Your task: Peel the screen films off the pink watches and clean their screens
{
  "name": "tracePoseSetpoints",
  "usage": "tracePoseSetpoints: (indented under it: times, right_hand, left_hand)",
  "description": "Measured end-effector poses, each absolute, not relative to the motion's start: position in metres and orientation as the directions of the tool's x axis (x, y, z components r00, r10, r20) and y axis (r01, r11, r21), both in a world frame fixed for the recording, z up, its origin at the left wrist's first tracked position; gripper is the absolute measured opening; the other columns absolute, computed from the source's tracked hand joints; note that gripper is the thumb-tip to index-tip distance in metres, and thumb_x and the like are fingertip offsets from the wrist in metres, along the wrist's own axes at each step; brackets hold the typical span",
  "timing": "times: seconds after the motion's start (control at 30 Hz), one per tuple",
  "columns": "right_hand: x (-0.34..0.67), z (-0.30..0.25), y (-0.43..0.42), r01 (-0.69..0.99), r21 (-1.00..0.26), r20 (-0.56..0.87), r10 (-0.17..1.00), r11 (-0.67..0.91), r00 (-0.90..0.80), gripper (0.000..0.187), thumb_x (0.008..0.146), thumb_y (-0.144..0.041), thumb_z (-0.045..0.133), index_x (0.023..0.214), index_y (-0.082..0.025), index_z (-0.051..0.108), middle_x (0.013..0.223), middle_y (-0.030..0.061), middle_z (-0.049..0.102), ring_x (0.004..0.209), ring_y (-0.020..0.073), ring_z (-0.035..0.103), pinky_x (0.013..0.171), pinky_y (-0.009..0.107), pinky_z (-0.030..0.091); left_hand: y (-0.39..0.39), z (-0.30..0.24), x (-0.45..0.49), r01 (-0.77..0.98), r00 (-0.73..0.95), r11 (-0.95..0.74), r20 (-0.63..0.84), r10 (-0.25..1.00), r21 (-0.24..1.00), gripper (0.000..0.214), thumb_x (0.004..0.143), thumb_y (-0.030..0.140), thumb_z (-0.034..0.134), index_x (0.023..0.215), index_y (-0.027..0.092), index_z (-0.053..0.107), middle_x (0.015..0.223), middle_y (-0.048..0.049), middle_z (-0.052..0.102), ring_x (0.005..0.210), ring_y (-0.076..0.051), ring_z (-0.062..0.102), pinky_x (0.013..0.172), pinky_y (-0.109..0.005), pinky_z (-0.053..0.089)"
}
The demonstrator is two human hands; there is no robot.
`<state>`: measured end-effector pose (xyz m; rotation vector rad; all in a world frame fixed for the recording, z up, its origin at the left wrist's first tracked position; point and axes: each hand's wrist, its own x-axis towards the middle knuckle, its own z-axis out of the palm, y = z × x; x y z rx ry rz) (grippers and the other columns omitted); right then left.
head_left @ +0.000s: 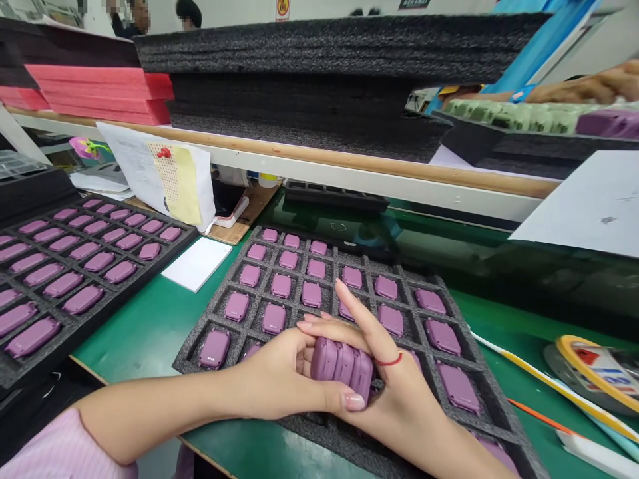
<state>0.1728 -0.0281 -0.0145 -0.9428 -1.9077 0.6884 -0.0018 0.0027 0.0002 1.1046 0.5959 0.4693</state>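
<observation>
A short stack of small purple plastic cases (342, 366) is held between my two hands, above a black foam tray (259, 303). My left hand (284, 372) wraps round the stack from the left, its thumb lying across the front. From the right, my right hand (404, 399) closes on the same stack, with one finger pointing up and away; a thin red string circles one of its fingers. The tray's compartments hold similar purple cases (312, 294), while several at the back right have none. My hands and forearms hide some front compartments.
A second foam tray (164, 247) of purple cases lies left, beside a white paper pad (197, 264). Black foam sheets (309, 100) and red foam (100, 93) are stacked on the shelf (349, 169). Tape (594, 372) lies right. Another person's hand (599, 83) is over a tray upper right.
</observation>
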Motion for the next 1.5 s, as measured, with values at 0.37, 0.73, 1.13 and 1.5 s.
tracePoseSetpoints:
  times: [0.37, 0.73, 1.13, 1.5]
  right_hand:
    - [0.174, -0.013, -0.027, 0.276, -0.782, 0.464, 0.817, 0.560, -0.342, 0.106, 0.081, -0.026, 0.082, 0.160, -0.038, 0.012, 0.131, 0.0016, 0.069, 0.123, 0.0255, 0.065, 0.114, 0.043, 0.047]
    - [0.175, -0.009, -0.036, 0.389, -0.584, 0.536, 0.699, 0.712, -0.474, 0.091, 0.095, -0.039, 0.064, 0.162, -0.033, 0.004, 0.154, 0.0085, 0.049, 0.142, 0.0301, 0.046, 0.118, 0.050, 0.040]
    - [0.180, -0.020, -0.023, -0.008, -0.992, 0.121, 0.965, 0.122, -0.233, 0.071, 0.093, -0.075, 0.037, 0.151, -0.034, 0.039, 0.141, 0.0095, 0.059, 0.128, 0.0299, 0.059, 0.110, 0.049, 0.047]
    - [0.174, -0.007, -0.030, 0.029, -1.000, 0.001, 0.937, 0.012, -0.350, 0.097, 0.075, -0.067, 0.075, 0.153, -0.029, 0.032, 0.143, 0.0116, 0.060, 0.131, 0.0299, 0.058, 0.109, 0.044, 0.049]
  left_hand:
    - [0.003, 0.001, -0.004, -0.036, 0.774, 0.378, -0.213, 0.596, 0.925, 0.042, 0.063, 0.014, 0.086, 0.100, 0.016, 0.066, 0.090, -0.0011, 0.068, 0.087, -0.016, 0.066, 0.081, -0.029, 0.055]
    - [-0.001, 0.006, -0.007, 0.002, 0.698, 0.112, -0.082, 0.711, 0.994, 0.037, 0.071, 0.029, 0.085, 0.104, 0.015, 0.073, 0.092, -0.0059, 0.074, 0.088, -0.023, 0.069, 0.084, -0.034, 0.055]
    - [-0.001, 0.003, -0.009, -0.068, 0.616, -0.398, 0.352, 0.705, 0.915, 0.041, 0.071, 0.014, 0.084, 0.110, 0.020, 0.072, 0.109, -0.0014, 0.077, 0.103, -0.017, 0.071, 0.095, -0.024, 0.053]
    - [0.003, -0.002, -0.004, -0.043, 0.561, -0.620, 0.532, 0.634, 0.783, 0.027, 0.080, 0.013, 0.076, 0.106, 0.021, 0.072, 0.109, -0.0010, 0.078, 0.105, -0.017, 0.072, 0.102, -0.030, 0.049]
